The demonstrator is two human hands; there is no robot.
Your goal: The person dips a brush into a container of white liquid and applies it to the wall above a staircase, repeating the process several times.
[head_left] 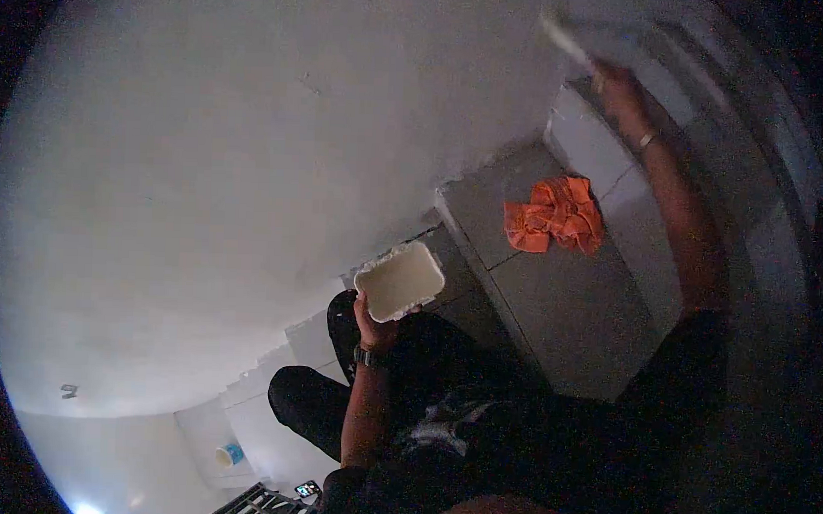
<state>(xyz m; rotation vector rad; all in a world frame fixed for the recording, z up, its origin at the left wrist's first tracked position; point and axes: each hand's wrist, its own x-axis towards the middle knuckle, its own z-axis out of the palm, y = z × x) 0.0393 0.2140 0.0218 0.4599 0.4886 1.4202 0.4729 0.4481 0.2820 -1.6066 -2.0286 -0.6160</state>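
My left hand (375,325) grips a pale rectangular tub (400,282) from below, its open top toward the camera and white crusts along its rim. Up at the right, my right hand (624,97) is closed round a whitish brush-like tool (564,38), blurred by motion. The tool's far end is near the wall (252,161), and I cannot tell whether it touches. An orange cloth (558,215) lies crumpled on a tiled step between my two arms.
Grey tiled steps (564,308) run beside the wall, with a raised edge at the upper right. At the lower left are a white and blue bucket (230,455), a dark railing (262,506) and a lit phone (307,489).
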